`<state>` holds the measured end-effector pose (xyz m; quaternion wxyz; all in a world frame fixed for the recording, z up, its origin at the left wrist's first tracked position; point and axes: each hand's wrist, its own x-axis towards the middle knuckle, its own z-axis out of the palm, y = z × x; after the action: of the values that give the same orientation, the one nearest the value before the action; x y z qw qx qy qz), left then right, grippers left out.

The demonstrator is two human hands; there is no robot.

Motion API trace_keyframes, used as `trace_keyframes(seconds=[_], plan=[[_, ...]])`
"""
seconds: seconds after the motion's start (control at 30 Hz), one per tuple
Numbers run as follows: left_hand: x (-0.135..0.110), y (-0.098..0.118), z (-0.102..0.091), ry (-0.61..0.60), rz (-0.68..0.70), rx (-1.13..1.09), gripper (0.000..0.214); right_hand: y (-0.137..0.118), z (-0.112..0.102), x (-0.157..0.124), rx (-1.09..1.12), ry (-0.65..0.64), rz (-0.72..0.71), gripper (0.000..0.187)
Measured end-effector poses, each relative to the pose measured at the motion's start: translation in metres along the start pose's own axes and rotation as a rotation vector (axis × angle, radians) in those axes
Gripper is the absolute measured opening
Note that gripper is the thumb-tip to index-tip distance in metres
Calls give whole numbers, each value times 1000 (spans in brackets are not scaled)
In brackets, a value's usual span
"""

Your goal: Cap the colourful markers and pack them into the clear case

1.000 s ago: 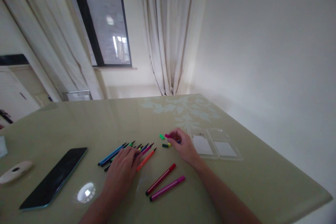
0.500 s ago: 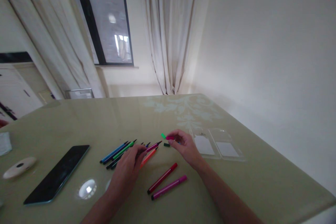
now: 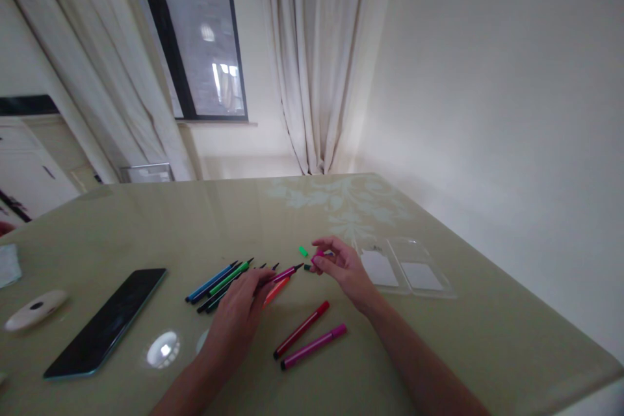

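Pinching a pink cap between thumb and fingertips: right hand, fingers narrow and closed on it, cap held just above the tabletop. Left hand sits palm down, fingers curled round the barrel of an uncapped magenta pen. Its dark tip points up and right at the cap, near it but not touching. My read is that the two parts are lined up tip to cap. The cap is too small to tell which way its open end faces.

Layout:
- Uncapped pens lie in a loose fan just left of the held pen, partly under the left hand, tips all facing one way. An orange pen lies beside the fingers.
- Loose caps by the right hand: light green cap just beyond it, dark cap right by the pen tip.
- Capped red pen and capped magenta pen lie side by side between the forearms, apart from the uncapped group.
- Clear plastic case lies open just right of the right hand.
- Phone and white oval object are far left.
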<state>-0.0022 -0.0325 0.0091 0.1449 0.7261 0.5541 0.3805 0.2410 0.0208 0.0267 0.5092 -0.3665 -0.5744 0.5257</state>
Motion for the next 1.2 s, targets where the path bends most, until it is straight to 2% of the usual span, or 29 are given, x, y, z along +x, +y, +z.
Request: trace_keyframes(seconds=[0.13, 0.5, 0.67, 0.77, 0.9, 1.2], plan=[[0, -2, 1, 36, 75, 32, 32, 0, 0, 1, -18, 10, 8, 33], [-2, -3, 1, 7, 97, 21, 32, 3, 6, 0, -16, -14, -9, 23], [-1, 5, -2, 16, 151, -13, 34, 7, 7, -2, -44, -83, 18, 24], [-1, 8, -3, 45, 201, -27, 35, 6, 7, -3, -44, -80, 24, 23], [-1, 7, -2, 79, 244, -58, 34, 3, 11, -6, -38, -91, 40, 21], [-4, 2, 4, 77, 280, -71, 24, 11, 13, -10, -13, -166, 122, 31]])
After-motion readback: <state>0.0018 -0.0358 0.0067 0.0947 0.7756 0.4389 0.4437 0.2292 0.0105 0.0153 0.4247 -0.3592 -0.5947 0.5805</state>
